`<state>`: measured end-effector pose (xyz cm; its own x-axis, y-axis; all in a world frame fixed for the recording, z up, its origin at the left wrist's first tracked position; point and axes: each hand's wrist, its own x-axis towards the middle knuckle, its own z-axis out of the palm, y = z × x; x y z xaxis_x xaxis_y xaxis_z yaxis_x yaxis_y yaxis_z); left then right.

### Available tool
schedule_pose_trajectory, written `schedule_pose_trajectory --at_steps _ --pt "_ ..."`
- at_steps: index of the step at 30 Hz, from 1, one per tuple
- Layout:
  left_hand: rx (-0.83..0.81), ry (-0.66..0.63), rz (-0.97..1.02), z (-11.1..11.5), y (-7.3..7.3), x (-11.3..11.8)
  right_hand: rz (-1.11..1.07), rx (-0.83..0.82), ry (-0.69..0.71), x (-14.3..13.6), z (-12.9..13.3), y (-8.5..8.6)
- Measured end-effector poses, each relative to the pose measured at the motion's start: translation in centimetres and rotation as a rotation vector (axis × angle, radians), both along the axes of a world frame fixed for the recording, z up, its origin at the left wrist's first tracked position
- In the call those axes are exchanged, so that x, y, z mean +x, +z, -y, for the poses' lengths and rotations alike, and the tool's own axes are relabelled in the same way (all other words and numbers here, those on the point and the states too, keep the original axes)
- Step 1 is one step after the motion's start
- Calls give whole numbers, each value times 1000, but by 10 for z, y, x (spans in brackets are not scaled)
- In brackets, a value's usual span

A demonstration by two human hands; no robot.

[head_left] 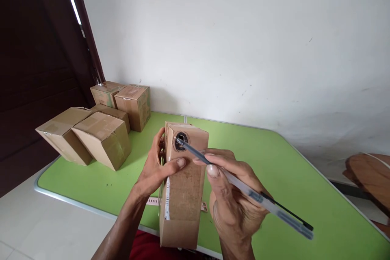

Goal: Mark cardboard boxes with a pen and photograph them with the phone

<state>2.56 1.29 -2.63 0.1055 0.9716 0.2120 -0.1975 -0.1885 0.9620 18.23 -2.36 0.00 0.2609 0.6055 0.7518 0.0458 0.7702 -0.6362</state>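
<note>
A tall cardboard box (185, 187) stands at the near edge of the table, tilted slightly. My left hand (158, 166) grips its left side, with the thumb lying on the front face and the fingers behind. Near the box's upper left is a small hole ringed by a black inked circle (181, 141) with scribbled lines around it. My right hand (237, 195) pinches a gel pen (240, 185) with a clear barrel and dark grip. The pen's tip meets the black ring. A white barcode label (167, 199) runs down the box's left edge.
Several closed cardboard boxes (103, 130) stand grouped at the back left of the green table (250, 142). A pink strap (152, 201) passes behind the held box, its buckle showing on the right. A white wall rises behind; a brown wooden stool (368, 178) is at far right.
</note>
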Motion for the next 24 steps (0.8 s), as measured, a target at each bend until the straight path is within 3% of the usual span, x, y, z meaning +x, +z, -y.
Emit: schedule_pose_trajectory --at_steps 8,16,24 --pt "22 -33 32 1 2 4 56 64 -119 -3 -1 -5" --pt "24 1 12 1 5 2 90 78 -87 -2 0 0" --pt "-1 33 4 -2 1 2 63 86 -83 1 1 -6"
